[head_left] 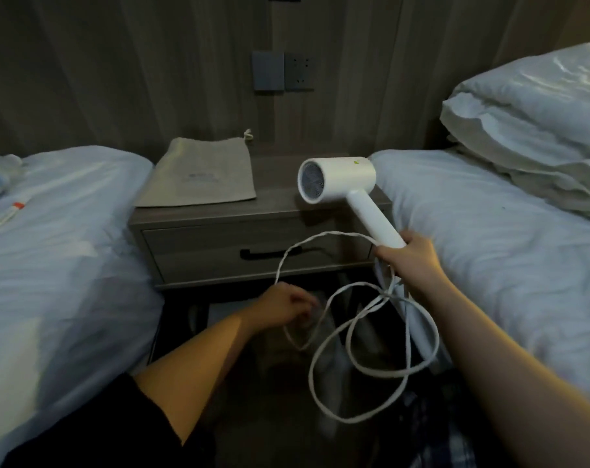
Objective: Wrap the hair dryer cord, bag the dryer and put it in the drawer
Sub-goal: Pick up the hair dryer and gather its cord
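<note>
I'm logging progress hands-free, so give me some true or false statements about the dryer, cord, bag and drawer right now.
The right hand grips the hair dryer by its handle. True.
The cord is wound tightly round the handle. False: it hangs in loose loops.
The bag lies flat on the nightstand. True.
The drawer is pulled open. False: it is closed.
The left hand holds the bag. False: it holds the cord.
</note>
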